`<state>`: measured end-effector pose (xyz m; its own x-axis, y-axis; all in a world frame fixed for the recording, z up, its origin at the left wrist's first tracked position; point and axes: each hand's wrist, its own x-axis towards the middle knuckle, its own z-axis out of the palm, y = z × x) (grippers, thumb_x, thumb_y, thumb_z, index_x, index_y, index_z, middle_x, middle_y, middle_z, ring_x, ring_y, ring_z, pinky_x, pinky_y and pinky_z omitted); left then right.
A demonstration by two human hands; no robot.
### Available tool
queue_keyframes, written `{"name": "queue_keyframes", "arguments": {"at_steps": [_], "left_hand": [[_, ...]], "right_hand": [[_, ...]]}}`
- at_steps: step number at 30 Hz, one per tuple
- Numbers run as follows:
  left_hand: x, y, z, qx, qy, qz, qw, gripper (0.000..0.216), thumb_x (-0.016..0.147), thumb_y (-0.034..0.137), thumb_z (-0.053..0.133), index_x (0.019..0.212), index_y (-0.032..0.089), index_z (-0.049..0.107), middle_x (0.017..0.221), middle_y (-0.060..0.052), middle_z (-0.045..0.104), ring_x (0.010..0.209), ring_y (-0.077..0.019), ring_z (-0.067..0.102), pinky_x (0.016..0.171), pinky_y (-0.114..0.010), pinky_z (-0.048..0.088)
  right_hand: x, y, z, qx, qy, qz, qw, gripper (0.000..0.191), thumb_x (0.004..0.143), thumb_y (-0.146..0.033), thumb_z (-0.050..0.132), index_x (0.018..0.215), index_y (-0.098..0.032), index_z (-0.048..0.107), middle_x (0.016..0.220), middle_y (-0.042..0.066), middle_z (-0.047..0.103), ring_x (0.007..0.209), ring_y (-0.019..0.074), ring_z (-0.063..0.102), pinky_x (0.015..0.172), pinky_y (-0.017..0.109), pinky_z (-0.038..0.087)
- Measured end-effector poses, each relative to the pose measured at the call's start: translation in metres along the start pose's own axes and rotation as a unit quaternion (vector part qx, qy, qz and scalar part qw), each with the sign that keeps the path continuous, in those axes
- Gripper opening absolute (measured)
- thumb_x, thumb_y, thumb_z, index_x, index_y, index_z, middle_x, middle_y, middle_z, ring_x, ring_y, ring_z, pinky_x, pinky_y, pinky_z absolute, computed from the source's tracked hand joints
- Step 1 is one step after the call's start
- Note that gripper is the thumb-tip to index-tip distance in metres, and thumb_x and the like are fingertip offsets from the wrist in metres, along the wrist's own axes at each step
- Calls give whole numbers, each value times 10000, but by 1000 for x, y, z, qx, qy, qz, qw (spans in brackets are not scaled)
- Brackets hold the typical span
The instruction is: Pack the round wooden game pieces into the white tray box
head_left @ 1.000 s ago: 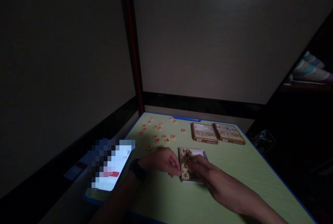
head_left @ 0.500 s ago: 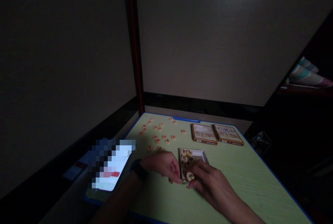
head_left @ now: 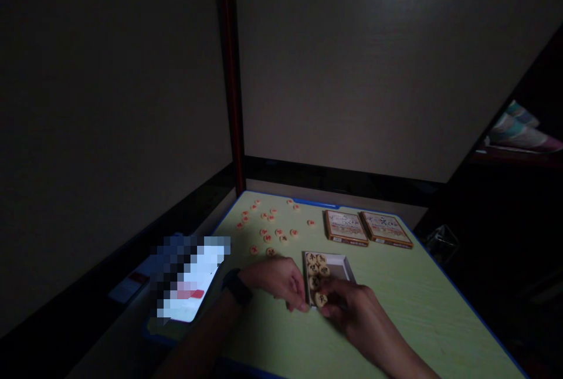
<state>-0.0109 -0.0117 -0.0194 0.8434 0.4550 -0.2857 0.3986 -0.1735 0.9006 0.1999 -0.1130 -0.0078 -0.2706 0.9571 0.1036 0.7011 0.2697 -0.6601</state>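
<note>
A shallow open box [head_left: 342, 260] lies on the table. Several round Chinese chess pieces with dark characters sit in its left part, among them a piece [head_left: 314, 268] in the left column. My left hand [head_left: 284, 282], wearing a dark wristband, is closed at the near left corner of the box, its fingertips on that edge. Between the thumb and fingers of my right hand [head_left: 352, 303] is a Chinese chess piece [head_left: 321, 299], tilted over the near end of the box. My right fingers hide part of the box's inside.
Loose chess pieces [head_left: 278, 232], mostly red-marked, are scattered across the far left of the green table [head_left: 422, 308]. Two flat printed boxes [head_left: 346, 227] [head_left: 386, 229] lie at the far right. A lit phone-like screen [head_left: 197, 276] is on the left edge. Walls [head_left: 343, 74] stand behind.
My right hand has shifted slightly and turned the held piece, whose character now shows at another angle. More pieces in the box are uncovered. My left hand stays at the corner.
</note>
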Motion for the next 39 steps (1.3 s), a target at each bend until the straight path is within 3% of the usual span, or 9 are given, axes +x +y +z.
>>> {"name": "queue_keyframes", "arguments": {"at_steps": [19, 28, 33, 39], "left_hand": [[1, -3, 1, 1, -10, 10, 1000, 383, 649, 530, 797, 775, 172, 745, 638, -9, 687, 566, -116, 572, 540, -226, 403], [-2, 3, -3, -22, 79, 37, 996, 328, 659, 457, 818, 719, 152, 714, 621, 7, 668, 577, -101, 574, 560, -206, 405], [-1, 3, -1, 5, 47, 28, 998, 245, 767, 407, 737, 757, 162, 738, 608, 9, 677, 555, -88, 565, 528, -192, 363], [1, -2, 1, -6, 30, 34, 999, 246, 775, 411, 739, 764, 165, 736, 631, 4, 691, 565, -88, 570, 531, -196, 367]], "right_hand": [[1, -2, 1, -57, 2, 48, 997, 208, 799, -214, 603, 842, -281, 795, 841, -6, 797, 782, 237, 739, 713, 317, 498], [-12, 2, 6, -103, 64, 36, 992, 149, 772, -261, 601, 837, -266, 735, 836, 10, 781, 744, 235, 731, 660, 301, 494], [-16, 6, 15, -125, 86, 18, 988, 138, 793, -261, 575, 841, -265, 704, 706, 3, 752, 616, 212, 713, 580, 272, 467], [-17, 7, 16, -108, 58, 37, 992, 146, 826, -298, 553, 880, -272, 685, 754, 4, 766, 658, 232, 734, 602, 283, 469]]}}
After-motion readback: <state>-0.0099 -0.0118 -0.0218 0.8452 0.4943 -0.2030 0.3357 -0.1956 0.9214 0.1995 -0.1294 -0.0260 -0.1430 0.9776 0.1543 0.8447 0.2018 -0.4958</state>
